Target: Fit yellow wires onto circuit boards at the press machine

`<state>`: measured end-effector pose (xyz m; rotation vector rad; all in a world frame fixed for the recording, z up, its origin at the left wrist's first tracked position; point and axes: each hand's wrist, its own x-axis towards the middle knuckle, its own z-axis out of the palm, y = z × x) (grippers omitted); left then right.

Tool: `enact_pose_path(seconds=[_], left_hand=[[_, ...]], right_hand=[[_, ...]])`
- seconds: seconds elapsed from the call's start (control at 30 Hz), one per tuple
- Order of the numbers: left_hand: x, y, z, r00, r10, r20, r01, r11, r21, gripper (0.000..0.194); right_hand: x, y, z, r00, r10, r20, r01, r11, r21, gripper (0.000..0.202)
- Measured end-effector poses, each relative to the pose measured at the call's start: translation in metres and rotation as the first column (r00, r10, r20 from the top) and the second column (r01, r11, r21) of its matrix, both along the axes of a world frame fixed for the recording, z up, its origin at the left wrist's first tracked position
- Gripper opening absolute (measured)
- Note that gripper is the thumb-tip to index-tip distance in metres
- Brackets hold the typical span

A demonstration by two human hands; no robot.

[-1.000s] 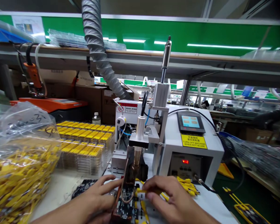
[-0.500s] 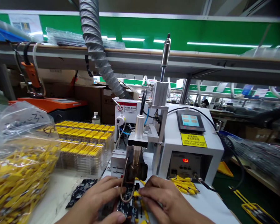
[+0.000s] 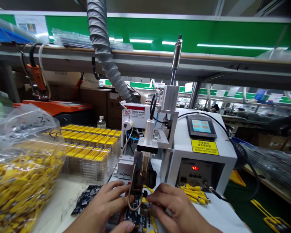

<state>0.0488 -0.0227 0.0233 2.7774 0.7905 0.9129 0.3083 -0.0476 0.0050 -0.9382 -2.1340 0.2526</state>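
Note:
Under the soldering machine's head (image 3: 145, 163) lies a black circuit board (image 3: 135, 214), with a thin looped tube across its upper part. My left hand (image 3: 105, 205) holds the board from the left, its fingers along the far part and the thumb at the near edge. From the right, my right hand (image 3: 176, 205) pinches a short yellow cable (image 3: 152, 220) at the board's right edge. Its fingertips partly cover the cable's end. Left of my left hand lie more black circuit boards (image 3: 86, 197).
Yellow cables (image 3: 195, 193) are piled right of my right hand. A bag of yellow parts (image 3: 21, 181) and stacked clear trays (image 3: 92, 161) stand left. The white control box (image 3: 203, 129) stands behind on the right, and a grey hose (image 3: 102, 42) hangs above.
The view has shifted slightly, so everything sits a little further right. The red display on the control box has gone from about 00 to 40. Both hands keep their hold.

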Motion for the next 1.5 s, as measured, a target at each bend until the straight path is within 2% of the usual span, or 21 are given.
enact_pose_path(seconds=[0.07, 0.23, 0.47, 0.63, 0.87, 0.97, 1.13, 1.23, 1.3, 1.5], left_hand=[[-0.001, -0.002, -0.003, 0.999, 0.035, 0.003, -0.035, 0.999, 0.013, 0.040], [-0.002, -0.006, -0.005, 0.999, 0.036, 0.026, -0.036, 0.999, -0.001, 0.041], [0.000, -0.005, -0.001, 0.999, 0.008, 0.036, -0.009, 1.000, 0.027, 0.038], [0.000, -0.006, 0.001, 1.000, 0.018, 0.009, -0.018, 1.000, -0.015, 0.041], [0.002, -0.007, 0.018, 0.970, -0.008, -0.243, 0.032, 0.995, 0.093, 0.047], [0.004, -0.006, 0.022, 0.954, -0.012, -0.300, 0.059, 0.987, 0.148, 0.047], [0.008, -0.007, 0.022, 0.930, 0.001, -0.367, 0.074, 0.979, 0.190, 0.047], [0.010, -0.008, 0.022, 0.936, -0.009, -0.353, 0.076, 0.981, 0.177, 0.043], [0.009, -0.008, 0.021, 0.950, -0.016, -0.312, 0.064, 0.988, 0.144, 0.045], [-0.001, -0.006, 0.010, 0.990, -0.003, -0.140, 0.009, 0.999, 0.042, 0.049]], right_hand=[[0.002, 0.000, 0.000, 1.000, 0.017, 0.015, -0.017, 0.999, 0.036, 0.030], [0.004, 0.000, 0.003, 0.994, 0.038, 0.099, -0.045, 0.996, 0.072, 0.032], [0.004, -0.002, 0.005, 0.976, 0.002, 0.216, -0.036, 0.987, 0.154, 0.030], [0.005, -0.002, 0.006, 0.972, -0.007, 0.236, -0.030, 0.988, 0.153, 0.027], [0.003, 0.000, 0.003, 0.972, -0.031, 0.234, -0.015, 0.981, 0.193, 0.025], [0.004, 0.001, 0.002, 0.975, -0.008, 0.224, -0.035, 0.981, 0.189, 0.026], [0.007, 0.000, 0.002, 0.983, 0.016, 0.183, -0.033, 0.995, 0.091, 0.029], [0.008, -0.001, 0.002, 0.987, 0.017, 0.161, -0.014, 1.000, -0.025, 0.036], [0.008, -0.001, 0.003, 0.988, 0.023, 0.152, -0.017, 0.999, -0.036, 0.037], [0.006, 0.000, 0.002, 0.989, 0.027, 0.147, -0.048, 0.989, 0.138, 0.028]])
